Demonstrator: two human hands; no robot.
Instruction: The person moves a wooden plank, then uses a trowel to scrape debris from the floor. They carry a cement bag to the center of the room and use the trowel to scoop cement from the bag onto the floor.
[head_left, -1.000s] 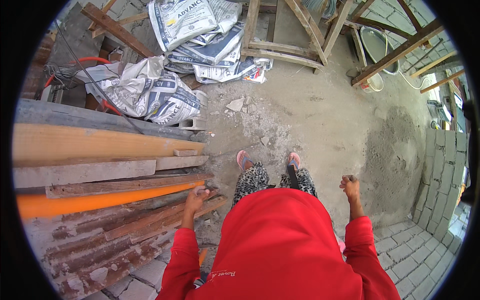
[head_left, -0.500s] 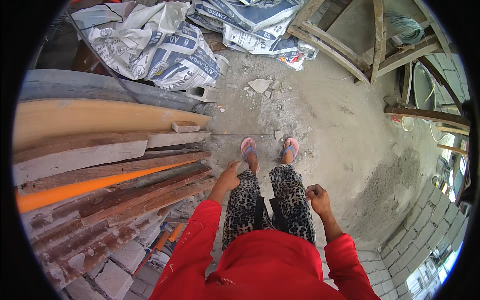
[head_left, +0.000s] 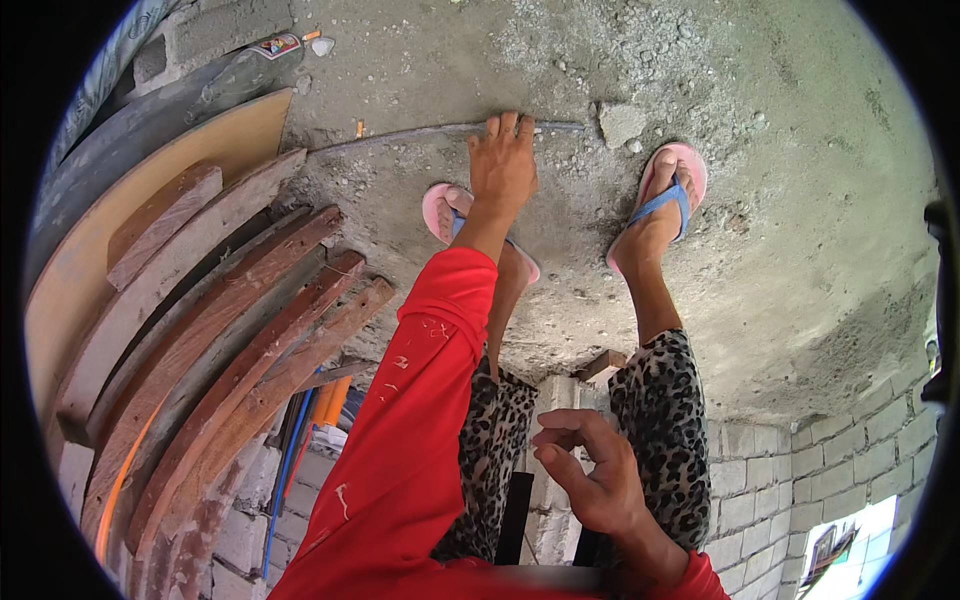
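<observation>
Gritty concrete floor (head_left: 800, 200); lumber stack (head_left: 235, 295) cut off at lower left. Right hand (head_left: 603, 480) — fingers loosely curled, thumb apart. Left hand (head_left: 504, 170) over thin rod (head_left: 420, 131) on floor — rod partly hidden, can't tell if gripped.

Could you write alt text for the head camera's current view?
A person's left hand reaches over a thin grey strip on a rough floor; contact is unclear. The right hand, fingers curled, is near leopard-print trousers. The person wears a red top and pink flip-flops; wooden planks lie at left.
</observation>
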